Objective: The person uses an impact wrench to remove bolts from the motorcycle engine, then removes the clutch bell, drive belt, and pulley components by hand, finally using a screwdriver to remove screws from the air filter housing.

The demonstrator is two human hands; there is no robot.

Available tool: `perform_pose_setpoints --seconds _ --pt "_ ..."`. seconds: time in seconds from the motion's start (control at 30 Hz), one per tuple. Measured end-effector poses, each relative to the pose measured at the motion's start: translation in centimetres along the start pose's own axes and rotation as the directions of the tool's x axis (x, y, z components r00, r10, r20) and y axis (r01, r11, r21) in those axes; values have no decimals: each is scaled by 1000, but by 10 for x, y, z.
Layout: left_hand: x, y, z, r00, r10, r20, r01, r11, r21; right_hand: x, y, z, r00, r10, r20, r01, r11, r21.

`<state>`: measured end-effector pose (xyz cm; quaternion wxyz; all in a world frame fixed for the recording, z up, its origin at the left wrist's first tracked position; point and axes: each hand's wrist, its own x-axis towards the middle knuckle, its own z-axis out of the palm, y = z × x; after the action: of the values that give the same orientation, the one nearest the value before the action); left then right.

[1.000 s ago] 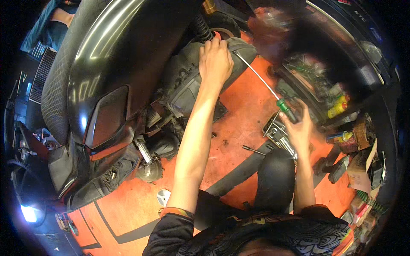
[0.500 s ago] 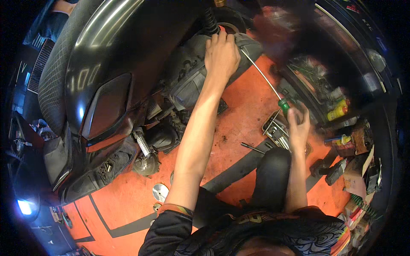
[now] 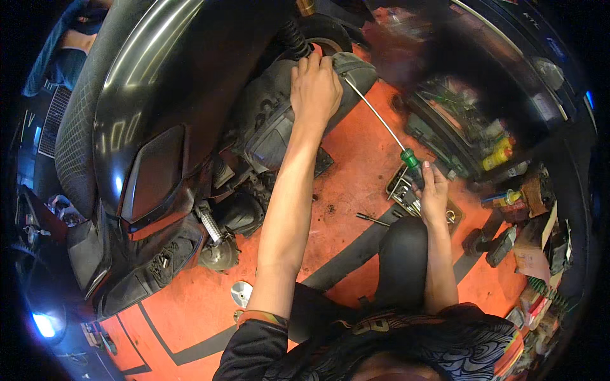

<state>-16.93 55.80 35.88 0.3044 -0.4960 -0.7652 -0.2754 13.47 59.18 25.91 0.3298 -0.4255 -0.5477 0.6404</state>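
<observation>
A long screwdriver [image 3: 381, 120] slants up and leftward, its green and black handle in my right hand [image 3: 434, 193]. Fingers and thumb are closed around the handle's rear end. The bare shaft runs to the edge of a dark grey engine cover [image 3: 279, 130] on a scooter; the tip is hard to make out there. On top of that cover, beside the shaft tip, rests my left hand [image 3: 316, 89], fingers stretched forward and slightly apart. Its thumb and fingertips are partly hidden. A red part [image 3: 316, 49] shows just beyond the fingers.
The scooter's glossy black body [image 3: 178, 70] fills the left side. Near my right knee lie a tray of metal tools [image 3: 401, 190] and a dark loose tool [image 3: 372, 219]. Bins with a yellow bottle [image 3: 498, 154] stand at right. A round metal disc [image 3: 241, 293] lies on the orange floor.
My right hand has shifted slightly down and its grip has turned, showing more of the handle's black end. The left hand stays on the cover. The whole view has shifted slightly.
</observation>
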Motion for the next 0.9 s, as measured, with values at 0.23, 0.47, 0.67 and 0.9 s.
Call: perform_pose_setpoints --seconds 0.23,0.47,0.67,0.9 --pt "-1 0 0 1000 3 1 -3 1000 9 1 0 2 1000 19 -5 -19 999 50" --pt "0 1 -1 999 -17 35 17 1000 13 1 2 1 1000 -5 8 4 999 46" --pt "1 3 -4 998 -28 61 26 999 20 1 1 4 1000 24 -4 -24 995 99" --pt "1 3 -4 997 -28 65 27 1000 6 1 0 5 998 17 66 -31 977 212"
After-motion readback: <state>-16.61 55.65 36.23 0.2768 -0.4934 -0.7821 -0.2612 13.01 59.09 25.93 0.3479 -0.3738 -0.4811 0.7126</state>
